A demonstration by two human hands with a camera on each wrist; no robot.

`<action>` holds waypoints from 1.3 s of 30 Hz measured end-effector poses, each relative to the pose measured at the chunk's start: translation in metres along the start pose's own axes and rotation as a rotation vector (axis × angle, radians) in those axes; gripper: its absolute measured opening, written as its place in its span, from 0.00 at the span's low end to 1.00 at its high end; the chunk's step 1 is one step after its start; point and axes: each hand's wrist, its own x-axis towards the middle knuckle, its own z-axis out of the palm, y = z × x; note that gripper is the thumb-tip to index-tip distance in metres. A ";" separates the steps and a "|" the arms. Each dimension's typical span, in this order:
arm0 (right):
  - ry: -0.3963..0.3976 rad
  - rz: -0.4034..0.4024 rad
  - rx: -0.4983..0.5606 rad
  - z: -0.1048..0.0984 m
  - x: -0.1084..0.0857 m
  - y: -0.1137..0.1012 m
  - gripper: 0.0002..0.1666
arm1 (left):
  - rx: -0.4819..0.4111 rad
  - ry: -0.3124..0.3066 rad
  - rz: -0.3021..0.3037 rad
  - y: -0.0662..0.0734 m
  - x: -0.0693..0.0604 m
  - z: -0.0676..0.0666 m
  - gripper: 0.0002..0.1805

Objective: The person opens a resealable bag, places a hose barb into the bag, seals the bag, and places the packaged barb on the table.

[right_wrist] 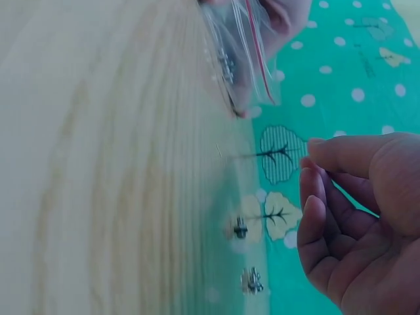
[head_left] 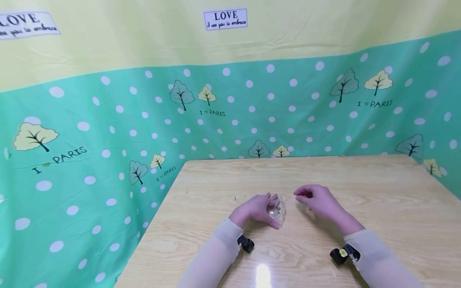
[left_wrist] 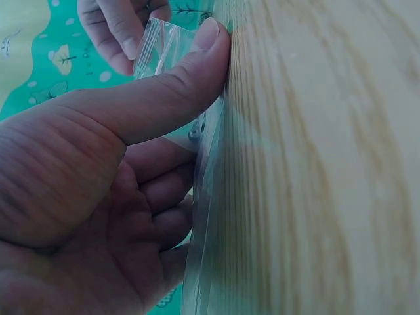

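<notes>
My left hand (head_left: 256, 209) grips a small clear zip bag (head_left: 282, 209) against the tabletop, thumb on the near side. Small metal screws or similar hardware (right_wrist: 226, 65) show through the plastic, and a red seal line runs along the bag in the right wrist view. To the right of the bag and apart from it, my right hand (head_left: 318, 201) hovers just above the table. Its fingers (right_wrist: 315, 213) are loosely bent, with thumb and index tips close together; nothing shows between them. Two small shiny metal pieces (right_wrist: 251, 281) appear near those fingers; I cannot make them out from the head.
The light wood table (head_left: 201, 244) stretches around both hands. A green and yellow printed curtain (head_left: 216, 120) hangs behind its far edge and along the left side. Tiny dark marks (head_left: 235, 198) dot the wood left of the bag. Each wrist wears a small black camera (head_left: 246, 243).
</notes>
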 end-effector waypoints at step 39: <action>-0.309 -0.046 -0.037 -0.043 -0.007 0.040 0.10 | 0.020 -0.006 0.035 0.000 0.000 -0.001 0.55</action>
